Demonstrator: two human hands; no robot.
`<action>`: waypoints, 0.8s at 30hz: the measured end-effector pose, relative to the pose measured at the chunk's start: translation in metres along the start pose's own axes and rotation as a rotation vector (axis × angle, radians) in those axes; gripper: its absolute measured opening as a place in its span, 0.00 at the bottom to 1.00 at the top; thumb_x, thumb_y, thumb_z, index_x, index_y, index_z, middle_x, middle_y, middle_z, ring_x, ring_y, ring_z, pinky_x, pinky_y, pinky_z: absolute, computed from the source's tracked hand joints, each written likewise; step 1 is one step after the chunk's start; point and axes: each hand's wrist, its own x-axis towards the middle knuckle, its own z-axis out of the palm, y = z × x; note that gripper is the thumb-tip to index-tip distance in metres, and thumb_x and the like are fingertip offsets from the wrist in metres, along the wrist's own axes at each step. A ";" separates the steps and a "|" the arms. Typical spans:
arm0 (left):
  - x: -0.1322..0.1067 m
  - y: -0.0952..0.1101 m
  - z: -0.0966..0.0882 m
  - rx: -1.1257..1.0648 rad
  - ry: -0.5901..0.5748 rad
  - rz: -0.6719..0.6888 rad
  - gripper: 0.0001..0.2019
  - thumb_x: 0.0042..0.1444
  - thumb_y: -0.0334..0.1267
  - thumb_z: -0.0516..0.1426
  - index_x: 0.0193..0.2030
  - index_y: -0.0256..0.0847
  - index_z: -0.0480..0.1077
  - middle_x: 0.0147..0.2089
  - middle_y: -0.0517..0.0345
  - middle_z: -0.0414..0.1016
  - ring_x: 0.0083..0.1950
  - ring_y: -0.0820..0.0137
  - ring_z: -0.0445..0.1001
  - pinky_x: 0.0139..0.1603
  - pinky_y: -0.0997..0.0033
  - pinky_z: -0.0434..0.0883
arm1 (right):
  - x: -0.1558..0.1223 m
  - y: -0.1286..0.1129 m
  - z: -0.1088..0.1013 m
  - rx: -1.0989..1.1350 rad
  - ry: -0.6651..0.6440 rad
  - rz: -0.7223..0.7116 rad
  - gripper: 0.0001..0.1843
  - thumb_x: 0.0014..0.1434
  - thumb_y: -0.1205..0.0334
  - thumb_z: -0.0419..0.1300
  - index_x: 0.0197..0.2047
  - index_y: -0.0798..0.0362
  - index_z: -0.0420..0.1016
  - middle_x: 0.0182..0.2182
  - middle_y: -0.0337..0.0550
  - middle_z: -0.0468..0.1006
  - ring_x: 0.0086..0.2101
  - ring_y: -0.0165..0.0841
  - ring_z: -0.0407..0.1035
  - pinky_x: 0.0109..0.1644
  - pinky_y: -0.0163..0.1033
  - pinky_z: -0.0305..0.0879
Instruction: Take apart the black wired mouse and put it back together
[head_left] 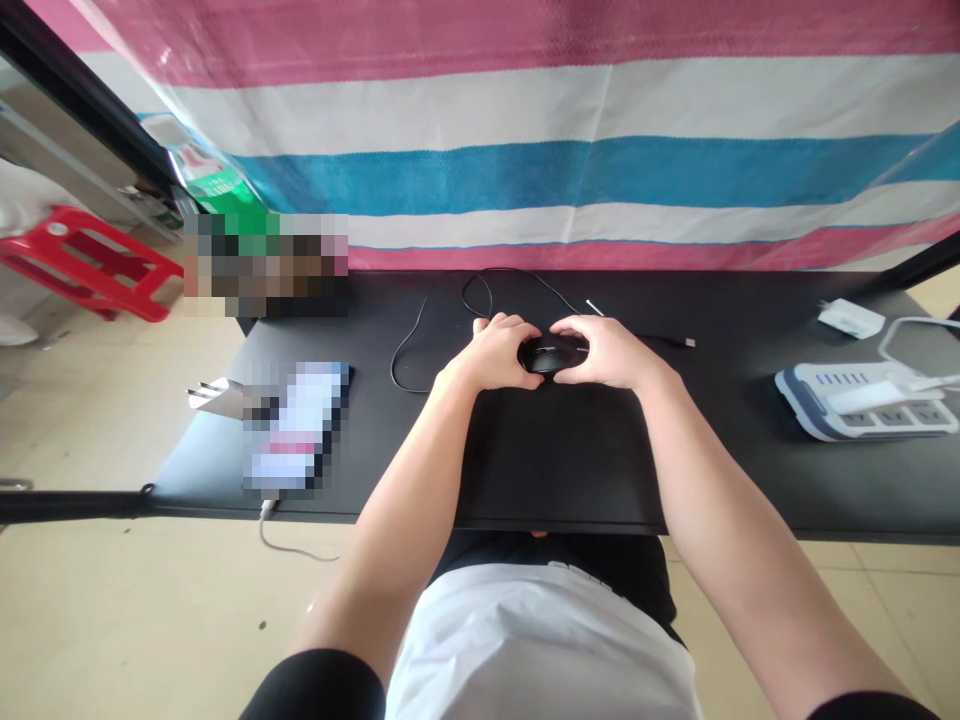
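A black computer mouse (551, 354) sits between my two hands over the middle of the black table (559, 455). My left hand (499, 352) grips its left end, thumb toward me and fingers on the far side. From the right, my right hand (606, 352) pinches the other end with thumb and index finger. A thin black cable (395, 362) loops over the table behind and left of my hands. Its USB plug (689, 343) lies to the right of my right hand. A small white stick-like piece (594, 308) is just beyond that hand.
On the left lie a phone (304, 425), blurred out, with a charging cable, and a white plug adapter (217, 396). A green-labelled bottle (225, 190) stands behind. At right are a power strip (862, 400) and a white charger (851, 318). A striped sheet (570, 110) hangs behind the table.
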 end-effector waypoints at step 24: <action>0.007 -0.004 0.006 -0.024 -0.006 0.046 0.27 0.39 0.48 0.65 0.47 0.40 0.72 0.48 0.52 0.74 0.54 0.54 0.71 0.58 0.52 0.62 | 0.001 -0.005 0.005 -0.043 0.049 -0.110 0.29 0.42 0.60 0.73 0.50 0.48 0.79 0.46 0.45 0.82 0.47 0.44 0.75 0.56 0.53 0.71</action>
